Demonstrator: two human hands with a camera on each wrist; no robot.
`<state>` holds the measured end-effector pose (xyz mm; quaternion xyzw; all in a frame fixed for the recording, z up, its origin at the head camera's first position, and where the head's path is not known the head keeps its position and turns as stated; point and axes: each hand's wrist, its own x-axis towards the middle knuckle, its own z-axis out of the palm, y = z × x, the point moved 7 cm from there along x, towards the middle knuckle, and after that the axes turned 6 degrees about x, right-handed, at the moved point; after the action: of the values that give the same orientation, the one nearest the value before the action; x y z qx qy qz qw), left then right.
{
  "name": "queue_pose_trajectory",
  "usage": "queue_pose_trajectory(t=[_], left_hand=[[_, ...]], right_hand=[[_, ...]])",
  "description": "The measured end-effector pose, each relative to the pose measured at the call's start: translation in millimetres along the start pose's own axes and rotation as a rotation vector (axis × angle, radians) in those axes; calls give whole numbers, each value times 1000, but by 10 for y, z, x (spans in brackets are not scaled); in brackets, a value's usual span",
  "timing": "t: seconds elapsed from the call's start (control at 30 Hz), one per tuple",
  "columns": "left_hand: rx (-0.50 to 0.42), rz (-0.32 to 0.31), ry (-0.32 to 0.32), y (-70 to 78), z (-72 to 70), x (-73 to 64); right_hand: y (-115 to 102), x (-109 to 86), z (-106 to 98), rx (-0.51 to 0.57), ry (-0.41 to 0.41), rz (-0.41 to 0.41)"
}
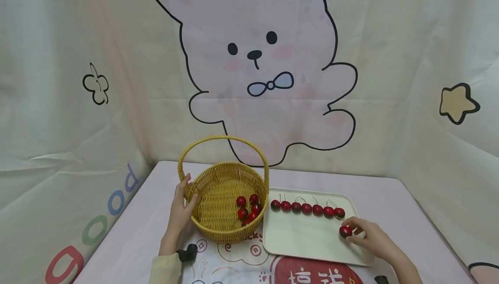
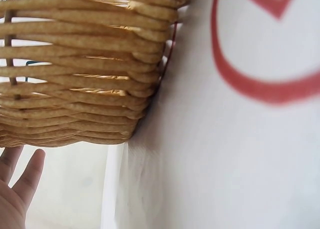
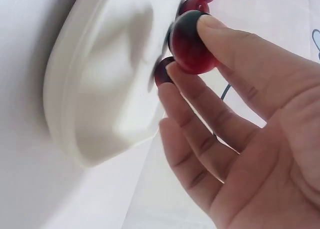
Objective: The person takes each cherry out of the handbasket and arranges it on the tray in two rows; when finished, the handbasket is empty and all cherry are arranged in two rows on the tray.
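Note:
My right hand pinches a dark red cherry between thumb and fingertips, over the right part of a cream tray. In the right wrist view the held cherry sits at the tips of the thumb and forefinger, the other fingers loosely bent. A row of several cherries with stems lies along the tray's far side. To the left stands a yellow woven basket with several cherries in its right half. My left hand holds its left rim, thumb over the edge.
The basket's tall arched handle rises above it, and its right side meets the tray's left edge. Beneath is a pale tablecloth with a red printed patch. Curtains with a printed rabbit hang behind and at both sides.

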<state>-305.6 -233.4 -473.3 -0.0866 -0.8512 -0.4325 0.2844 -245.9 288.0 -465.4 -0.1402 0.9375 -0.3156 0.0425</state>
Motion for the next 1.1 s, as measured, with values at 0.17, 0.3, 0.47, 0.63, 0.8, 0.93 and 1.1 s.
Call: queue_pose_trajectory(t=[0.17, 0.3, 0.47, 0.63, 0.8, 0.93, 1.1], left_hand=[[5, -3, 4, -1, 2, 7], [0, 0, 12, -2, -1, 11], [-8, -14, 7, -12, 5, 10], [-6, -18, 3, -19, 8, 9], [-7, -16, 4, -8, 9, 16], [-4, -8, 8, -3, 5, 20], [-12, -1, 11, -4, -2, 17]], right_hand=[[74, 1, 34, 6, -24, 21], [116, 12, 49, 14, -23, 25], [153, 23, 68, 36, -31, 50], [165, 21, 71, 52, -34, 50], [169, 7, 60, 65, -30, 74], [172, 4, 45, 71, -20, 74], [152, -7, 24, 85, -11, 20]])
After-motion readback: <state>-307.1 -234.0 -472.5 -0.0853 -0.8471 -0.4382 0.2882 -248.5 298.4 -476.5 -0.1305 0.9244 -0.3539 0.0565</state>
